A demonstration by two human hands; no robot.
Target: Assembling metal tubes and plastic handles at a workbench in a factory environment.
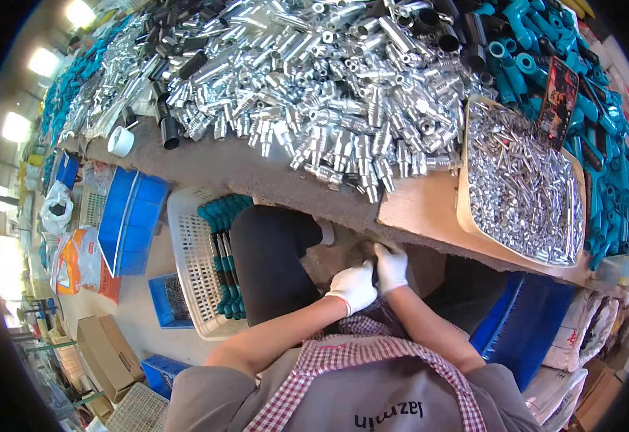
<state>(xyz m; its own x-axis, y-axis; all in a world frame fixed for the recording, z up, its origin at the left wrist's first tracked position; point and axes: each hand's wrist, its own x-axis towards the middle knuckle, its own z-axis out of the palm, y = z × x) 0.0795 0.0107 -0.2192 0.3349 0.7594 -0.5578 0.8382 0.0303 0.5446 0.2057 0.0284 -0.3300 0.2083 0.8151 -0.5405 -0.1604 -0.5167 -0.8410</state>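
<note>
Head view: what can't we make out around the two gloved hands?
- Any part held: left hand and right hand close together below the table edge, fingers covering it; too small and dark.
- Lap area: hidden by the forearms.
- Blue bin contents: turned away from the camera.

Whatever the hands hold is hidden: left hand and right hand, both in white gloves, are pressed together in the lap below the bench edge, fingers curled over sthg dark, too small to tell what. Can't tell if either hand grips it or just rests on it. Bench top's far side cut off by the pic's top edge, incl. the pile of silver metal fittings. Teal pipe fittings run off at the right rim. Small silver parts in the wooden tray too fine to tell apart. Floor boxes lower left blur into the dark rim.
</note>
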